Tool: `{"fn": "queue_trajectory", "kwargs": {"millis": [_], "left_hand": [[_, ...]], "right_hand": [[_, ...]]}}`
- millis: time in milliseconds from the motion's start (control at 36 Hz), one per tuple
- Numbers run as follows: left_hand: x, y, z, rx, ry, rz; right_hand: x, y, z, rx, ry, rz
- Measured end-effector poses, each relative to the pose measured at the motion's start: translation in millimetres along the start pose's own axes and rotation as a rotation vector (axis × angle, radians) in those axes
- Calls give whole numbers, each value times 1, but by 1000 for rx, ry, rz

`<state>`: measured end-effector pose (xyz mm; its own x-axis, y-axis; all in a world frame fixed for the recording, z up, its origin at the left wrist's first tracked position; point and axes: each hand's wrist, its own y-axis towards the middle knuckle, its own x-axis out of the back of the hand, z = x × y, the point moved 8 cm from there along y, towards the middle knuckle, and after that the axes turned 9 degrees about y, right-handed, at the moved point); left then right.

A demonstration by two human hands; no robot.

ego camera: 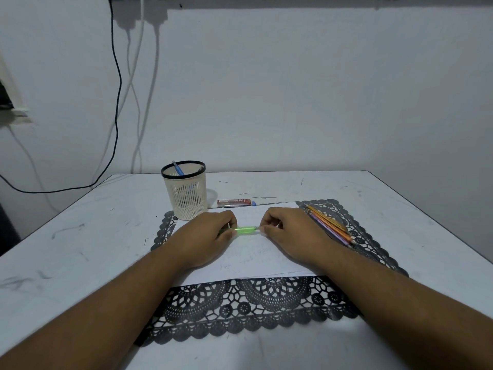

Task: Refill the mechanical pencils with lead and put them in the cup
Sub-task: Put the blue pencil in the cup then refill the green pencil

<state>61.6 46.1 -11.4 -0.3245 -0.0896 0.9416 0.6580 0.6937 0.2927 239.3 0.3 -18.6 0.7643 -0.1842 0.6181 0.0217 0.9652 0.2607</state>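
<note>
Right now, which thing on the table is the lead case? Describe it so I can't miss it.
Start at the mesh cup on the table's far left. Just right of its base, beyond the white paper, lies the lead case: a short, flat red box, unlike the long coloured pencils bundled on the right.

arms: two bare forearms | sleeves: none visible | left hand (pixel 206 233), right hand (pixel 286 231): ungloved

Both forearms reached forward side by side, converging toward the middle. The left hand (pixel 206 233) lay knuckles up, fingers curled in a grip at its fingertips. The right hand (pixel 286 231) faced it, fingertips (pixel 262 228) pinched together, the two hands slightly apart.
</note>
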Motion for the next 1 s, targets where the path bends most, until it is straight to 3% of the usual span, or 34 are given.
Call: {"fn": "queue_trajectory", "kwargs": {"millis": [472,750,1000], "left_hand": [[1,-1,1,11,-7,2],[-1,-1,2,12,-8,14],[1,-1,1,18,-13,14]], "right_hand": [[10,3,-10,-9,-59,-27],[8,8,-1,78,-257,-113],[8,10,-4,85,-215,-137]]}}
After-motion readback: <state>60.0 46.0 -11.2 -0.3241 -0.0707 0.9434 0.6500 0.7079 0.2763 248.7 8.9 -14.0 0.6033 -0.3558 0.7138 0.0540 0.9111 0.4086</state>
